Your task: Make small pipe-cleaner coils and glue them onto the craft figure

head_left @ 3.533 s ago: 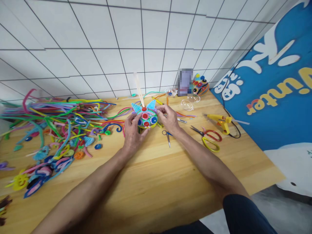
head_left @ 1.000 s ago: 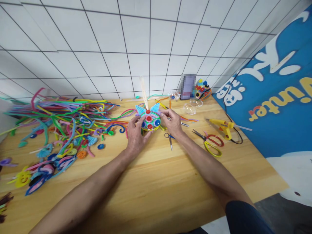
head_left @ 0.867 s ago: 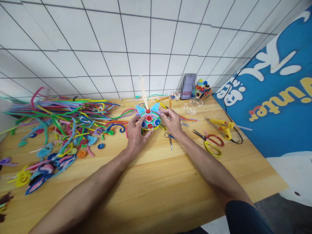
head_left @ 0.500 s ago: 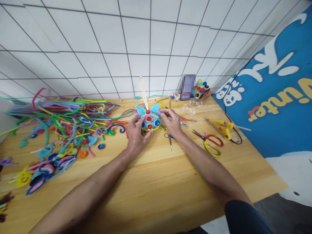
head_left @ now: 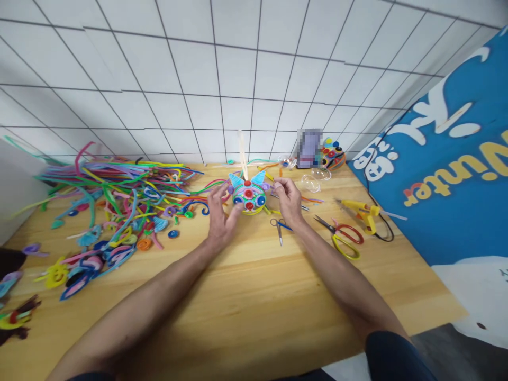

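A round pipe-cleaner animal head stands on the table, with light-blue pointed ears, red and blue discs and a wooden stick rising behind it. Close to its left side, my left hand is open, fingers and thumb apart, the thumb near the blue disc. My right hand is a little off the right side, by the purple curl, its fingers loosely bent and apart from the head. Whether the left fingertips still touch it is hard to make out. Small scissors lie just below my right hand.
Loose pipe cleaners and finished coiled pieces cover the left side. Red-and-yellow scissors and a yellow glue gun lie right. Behind are clear plastic shells, a phone and another colourful head against the tiled wall.
Both hands have loosened and drawn away from the head's sides, the right one further. The head stays upright on the table. The camera view has shifted slightly.
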Available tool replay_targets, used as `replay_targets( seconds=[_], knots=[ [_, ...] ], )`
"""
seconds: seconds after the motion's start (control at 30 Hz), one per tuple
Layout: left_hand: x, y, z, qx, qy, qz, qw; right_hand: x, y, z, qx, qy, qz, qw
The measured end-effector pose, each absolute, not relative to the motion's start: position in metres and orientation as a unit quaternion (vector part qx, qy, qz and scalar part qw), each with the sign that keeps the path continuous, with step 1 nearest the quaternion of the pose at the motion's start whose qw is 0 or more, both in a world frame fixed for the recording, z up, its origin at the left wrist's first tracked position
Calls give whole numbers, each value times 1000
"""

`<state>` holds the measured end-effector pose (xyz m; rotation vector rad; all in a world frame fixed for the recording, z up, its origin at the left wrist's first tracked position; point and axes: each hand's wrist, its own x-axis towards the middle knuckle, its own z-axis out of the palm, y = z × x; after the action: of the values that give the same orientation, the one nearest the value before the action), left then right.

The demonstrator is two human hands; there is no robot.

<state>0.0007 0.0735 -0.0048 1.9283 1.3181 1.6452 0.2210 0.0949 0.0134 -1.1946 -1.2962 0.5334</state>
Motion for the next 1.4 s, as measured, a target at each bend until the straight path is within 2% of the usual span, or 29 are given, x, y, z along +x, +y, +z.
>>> replay_targets(
  seconds=[0.17,0.37,0.5,0.7,1.1,1.4],
  knots=[
    [-12,97,-11,504,529,608,311,220,93,5,-515,-552,255,604],
    [-10,108,-5,515,445,574,456,215,85,6,-483,-599,279,575],
    [-9,108,0,517,409,584,474,214,82,6,-452,-641,296,546],
    [-8,108,2,538,417,588,437,213,80,4,-429,-679,302,513],
    [-11,114,17,389,419,565,595,206,79,2,-433,-667,323,513],
    [-10,122,26,382,447,551,591,206,79,0,-437,-680,303,504]
  ],
)
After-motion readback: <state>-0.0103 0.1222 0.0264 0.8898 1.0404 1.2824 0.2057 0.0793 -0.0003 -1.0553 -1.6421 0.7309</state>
